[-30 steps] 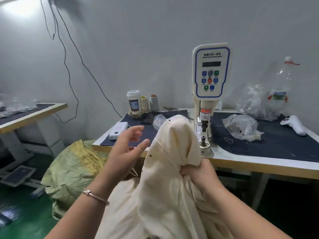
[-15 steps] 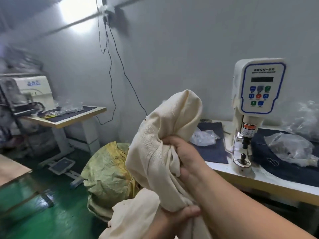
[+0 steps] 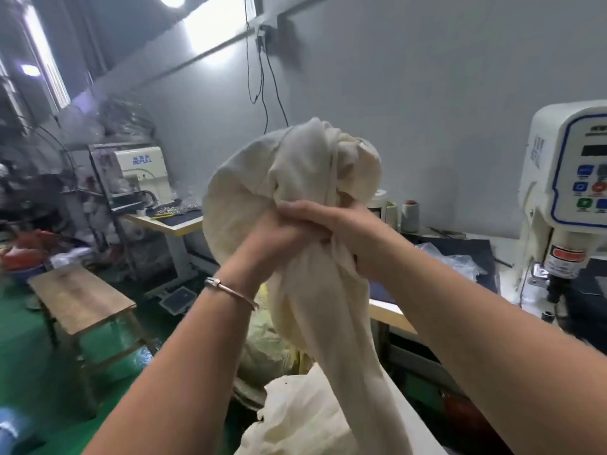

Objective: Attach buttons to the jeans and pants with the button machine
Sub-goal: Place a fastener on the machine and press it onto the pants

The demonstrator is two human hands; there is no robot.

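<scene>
A: What is seen nearest?

B: The cream pants (image 3: 292, 178) are bunched and held raised between both hands. The left hand (image 3: 262, 239) is now clenched on the gathered cloth; a second ago it was free and spread. The right hand (image 3: 345, 234) is kept gripped round the same bundle, touching the left.

A: And the machine?

B: The button machine (image 3: 565, 192) is now seen at the far right, well apart from the pants; earlier the cloth was held just beside its post. The view has been turned left, toward a wooden bench (image 3: 82, 297) and a second machine (image 3: 141, 172) farther back.

A: Meaning?

B: Probably this garment is finished and being put aside.
</scene>
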